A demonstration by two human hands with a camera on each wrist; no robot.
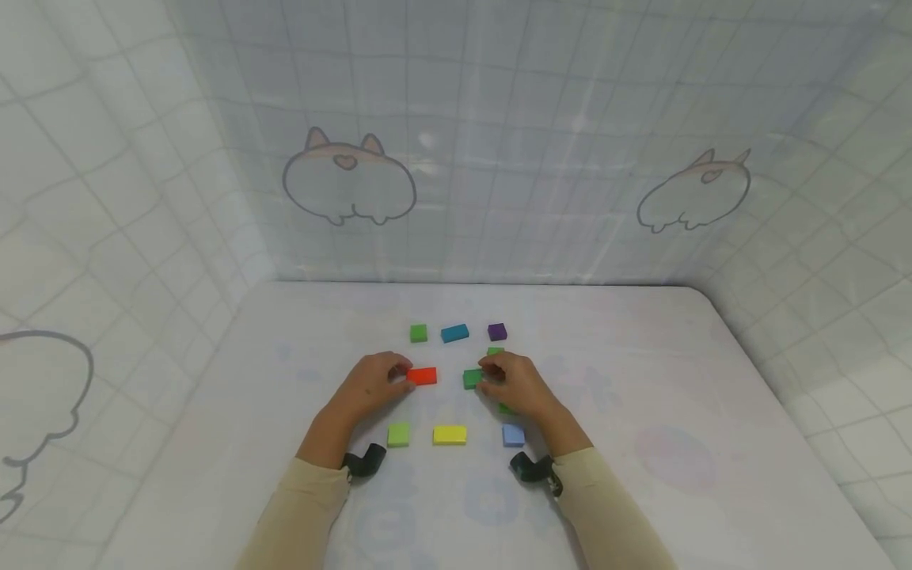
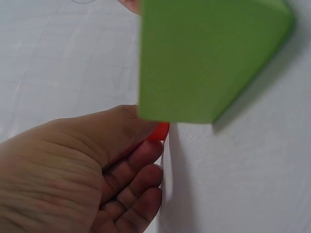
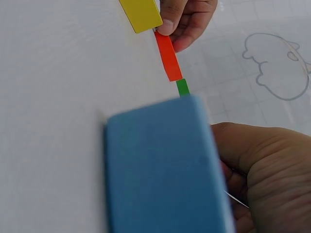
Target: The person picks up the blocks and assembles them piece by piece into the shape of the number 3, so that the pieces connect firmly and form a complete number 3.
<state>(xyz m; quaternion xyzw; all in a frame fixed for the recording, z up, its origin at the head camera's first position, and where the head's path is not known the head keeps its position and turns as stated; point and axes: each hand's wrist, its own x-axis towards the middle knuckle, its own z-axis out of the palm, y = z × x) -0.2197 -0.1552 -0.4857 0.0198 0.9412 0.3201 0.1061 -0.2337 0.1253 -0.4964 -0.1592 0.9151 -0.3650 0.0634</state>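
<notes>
My left hand (image 1: 374, 384) pinches the left end of a flat red block (image 1: 423, 376) between thumb and fingers. In the left wrist view only a sliver of the red block (image 2: 159, 131) shows past the thumb. The right hand (image 1: 518, 384) holds the right end of a dark green block (image 1: 472, 379), across a gap from the red one. A lighter green block (image 1: 495, 350) peeks out just beyond the right hand, and another green block (image 1: 507, 409) is partly hidden under it. In the right wrist view a light blue block (image 3: 160, 165) covers the right fingertips.
Farther back lie a light green block (image 1: 418, 333), a teal block (image 1: 454, 333) and a purple block (image 1: 497, 332). Nearer are a lime green block (image 1: 399, 435), a yellow block (image 1: 450, 435) and the light blue block. A patterned curtain (image 1: 484, 229) stands behind the white table (image 1: 613, 332).
</notes>
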